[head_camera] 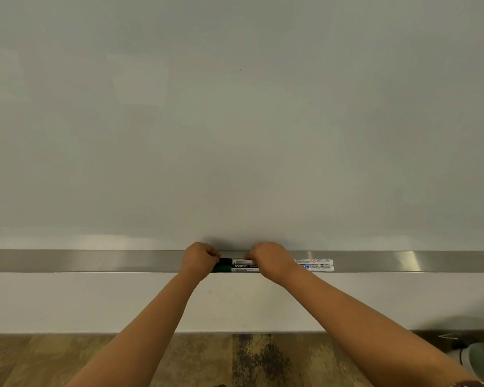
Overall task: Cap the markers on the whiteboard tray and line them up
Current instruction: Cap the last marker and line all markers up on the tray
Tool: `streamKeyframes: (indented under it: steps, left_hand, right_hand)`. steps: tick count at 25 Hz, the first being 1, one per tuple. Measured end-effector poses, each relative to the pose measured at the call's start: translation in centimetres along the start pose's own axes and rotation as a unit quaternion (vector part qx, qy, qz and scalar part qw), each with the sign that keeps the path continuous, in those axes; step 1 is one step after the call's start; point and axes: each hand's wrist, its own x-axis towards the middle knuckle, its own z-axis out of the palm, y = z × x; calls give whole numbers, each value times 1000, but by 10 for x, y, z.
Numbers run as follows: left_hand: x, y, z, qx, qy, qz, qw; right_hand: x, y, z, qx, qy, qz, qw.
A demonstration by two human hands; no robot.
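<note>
Several markers lie lengthwise on the metal whiteboard tray [95,261]. A black-capped marker [236,261] sits at the back, and a green-capped marker [235,268] lies in front of it. My left hand [199,259] is closed over their capped left ends. My right hand [271,261] pinches the black marker's white barrel and hides the middle of the row. To its right, two white marker barrels [317,264] lie one behind the other, their ends even.
The blank whiteboard [235,121] fills the view above the tray. A white wall strip runs below the tray, then wooden floor [67,358]. A dark object [478,356] stands on the floor at the lower right.
</note>
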Motion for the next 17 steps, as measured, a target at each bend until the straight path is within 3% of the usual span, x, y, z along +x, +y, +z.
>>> streamKeyframes:
  steps: [5,7,10,13,17]
  left_hand:
    - [-2,0,1,6,7,2,1000]
    - [-1,-3,-1,-1,18,-11,1000]
    - [2,-6,-4,-10,26,-34,999]
    - [4,-7,-1,16,7,-41,999]
    - [6,-3,2,38,-8,-37,999]
  right_hand:
    - [-6,6,-2,59,35,34,997]
    - [-22,23,-7,128,103,110,980]
    - [-66,68,-8,191,211,302,910]
    - [-94,99,-5,191,145,426,873]
    - [-87,99,-4,176,85,418,887]
